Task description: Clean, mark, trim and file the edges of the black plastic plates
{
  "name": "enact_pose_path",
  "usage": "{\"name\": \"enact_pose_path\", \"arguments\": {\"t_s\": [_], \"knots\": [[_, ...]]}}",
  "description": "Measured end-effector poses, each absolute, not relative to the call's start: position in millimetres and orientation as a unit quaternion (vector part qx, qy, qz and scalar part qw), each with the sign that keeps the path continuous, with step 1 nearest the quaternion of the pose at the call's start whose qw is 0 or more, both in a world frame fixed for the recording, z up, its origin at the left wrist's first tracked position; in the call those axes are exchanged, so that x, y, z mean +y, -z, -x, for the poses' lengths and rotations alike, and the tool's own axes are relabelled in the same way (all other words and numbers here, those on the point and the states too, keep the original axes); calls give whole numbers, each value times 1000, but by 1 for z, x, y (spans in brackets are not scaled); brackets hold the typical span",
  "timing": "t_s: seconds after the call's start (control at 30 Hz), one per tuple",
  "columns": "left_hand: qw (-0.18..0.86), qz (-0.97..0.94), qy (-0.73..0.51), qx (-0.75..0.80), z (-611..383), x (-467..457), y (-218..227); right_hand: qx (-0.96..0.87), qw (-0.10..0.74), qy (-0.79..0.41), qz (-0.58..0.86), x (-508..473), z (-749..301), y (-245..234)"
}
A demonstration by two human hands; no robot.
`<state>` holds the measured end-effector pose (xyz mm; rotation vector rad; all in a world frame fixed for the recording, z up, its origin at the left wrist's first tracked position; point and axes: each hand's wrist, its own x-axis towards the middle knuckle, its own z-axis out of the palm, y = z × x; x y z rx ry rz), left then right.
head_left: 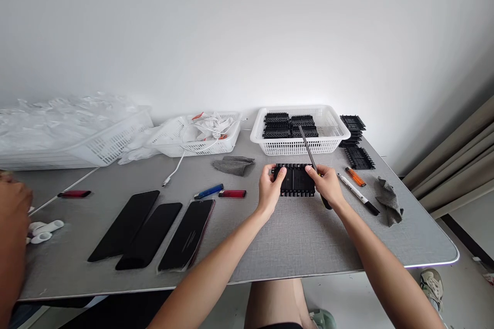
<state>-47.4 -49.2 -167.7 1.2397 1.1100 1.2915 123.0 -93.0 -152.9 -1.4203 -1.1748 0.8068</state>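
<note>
A black ribbed plastic part (295,181) lies flat on the grey table (293,236), just in front of a white basket. My left hand (270,190) grips its left end with curled fingers. My right hand (327,185) holds its right end and also clasps a long thin dark tool (307,150), whose tip slants up over the basket. The white basket (328,144) holds several more black parts (289,126).
More black parts (357,144) are stacked right of the basket. A marker (358,194), an orange lighter (355,177) and a grey cloth (389,200) lie at right. Three dark phones (154,234), lighters (231,193) and another cloth (233,165) lie at left. Another person's hand (13,216) shows at the left edge.
</note>
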Motion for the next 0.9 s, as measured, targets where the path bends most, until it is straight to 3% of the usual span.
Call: {"name": "enact_pose_path", "arguments": {"t_s": [0.2,0.47,0.67,0.9], "knots": [[522,-488,-543,442,46,-51,166,-498,537,-343,589,-92,-125,153],[635,-491,-494,334,42,-52,167,-472,557,-256,634,-91,-133,152],[567,-515,-530,365,46,-45,174,-555,433,-24,710,-98,-142,142],[472,-602,-525,374,44,-46,178,-641,314,48,699,-105,-126,140]]}}
